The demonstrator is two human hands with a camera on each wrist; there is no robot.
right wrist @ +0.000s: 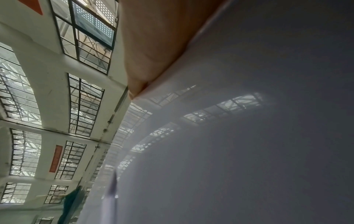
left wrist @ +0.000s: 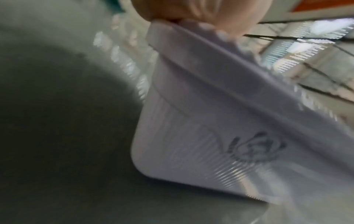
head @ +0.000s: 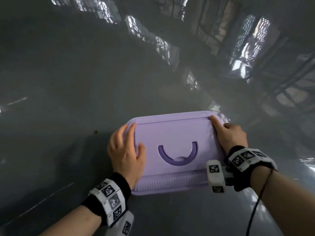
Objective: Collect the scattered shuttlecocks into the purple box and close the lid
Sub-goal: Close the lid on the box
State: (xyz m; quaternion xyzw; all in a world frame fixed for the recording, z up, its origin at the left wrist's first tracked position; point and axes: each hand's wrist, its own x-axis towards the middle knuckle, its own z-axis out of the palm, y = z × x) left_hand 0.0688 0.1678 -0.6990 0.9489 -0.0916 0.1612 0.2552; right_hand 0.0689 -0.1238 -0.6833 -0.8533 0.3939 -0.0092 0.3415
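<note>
From the head view, the purple box (head: 172,150) sits on the glossy grey floor (head: 68,82) with its lid (head: 170,133) on, the left hand (head: 126,154) lying flat with straight fingers on the lid's left edge and the right hand (head: 228,135) at its right edge, forefinger stretched along the top and the other fingers curled over the side. Only the left wrist view shows the box's ribbed side wall (left wrist: 191,144) under the rim, a blurred dark mark on it, and a fingertip (left wrist: 201,12) over the lid's corner. The right wrist view shows a finger (right wrist: 159,45) pressed to a pale smooth surface and, beyond, a wall of barred windows (right wrist: 84,106).
</note>
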